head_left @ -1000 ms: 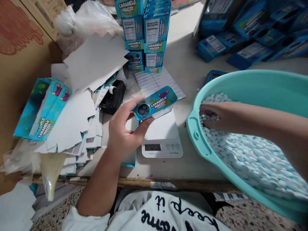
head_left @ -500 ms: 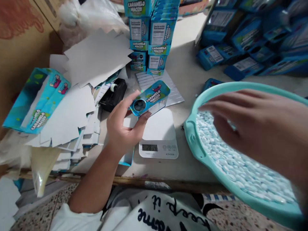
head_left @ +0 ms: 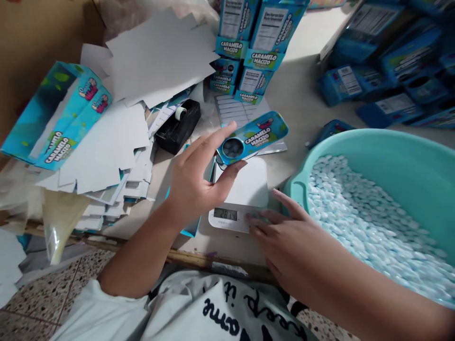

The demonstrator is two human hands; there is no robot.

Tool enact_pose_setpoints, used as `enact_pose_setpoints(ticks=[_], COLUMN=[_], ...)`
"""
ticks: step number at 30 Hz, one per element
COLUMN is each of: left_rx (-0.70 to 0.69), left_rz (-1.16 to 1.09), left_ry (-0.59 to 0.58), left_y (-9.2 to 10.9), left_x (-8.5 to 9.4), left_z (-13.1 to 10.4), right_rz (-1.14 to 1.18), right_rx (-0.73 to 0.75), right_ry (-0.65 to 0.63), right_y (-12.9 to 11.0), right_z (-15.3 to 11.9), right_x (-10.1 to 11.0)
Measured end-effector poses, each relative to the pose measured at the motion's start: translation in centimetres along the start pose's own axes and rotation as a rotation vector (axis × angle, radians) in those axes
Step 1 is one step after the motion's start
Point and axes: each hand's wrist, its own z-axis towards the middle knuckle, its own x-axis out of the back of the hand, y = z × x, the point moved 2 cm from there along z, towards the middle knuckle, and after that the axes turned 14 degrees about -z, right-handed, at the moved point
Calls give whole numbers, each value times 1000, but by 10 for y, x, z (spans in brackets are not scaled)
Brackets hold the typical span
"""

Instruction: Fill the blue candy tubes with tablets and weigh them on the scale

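Note:
My left hand (head_left: 199,177) grips a small blue candy box (head_left: 261,134) marked "Caramelo Macizo", tilted above the scale; candies show dark through its round window. Below it lies a white digital scale (head_left: 250,184) with a lit display reading about 283.4. My right hand (head_left: 280,232) reaches over the scale's right front corner, fingers stretched out and slightly blurred, at the buttons; whether a fingertip presses one I cannot tell. To the right stands a turquoise tub (head_left: 387,147) holding many pale blue and white candies (head_left: 359,222).
Stacked candy boxes (head_left: 263,57) stand at the back, with more blue boxes (head_left: 387,104) piled at back right. White card sheets (head_left: 159,57), an opened display box (head_left: 57,113) and a black tape dispenser (head_left: 179,125) occupy the left. The table edge (head_left: 177,258) runs along the front.
My right hand has moved from above the tub down and left to the scale's front. The candy box stays in my left hand, turned slightly. The whole view has shifted.

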Motion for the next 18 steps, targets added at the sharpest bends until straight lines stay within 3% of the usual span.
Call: enact_pose_setpoints(ticks=[8,18], left_rx=[-76,-306], left_rz=[79,358], left_ry=[-16,-96], left_y=[5,-1], left_x=[0,-3], left_z=[-2,-3], right_rz=[78,85], right_rx=[26,40], right_ry=[116,120], right_y=[3,4], right_z=[-1,-3], right_x=[-3,3])
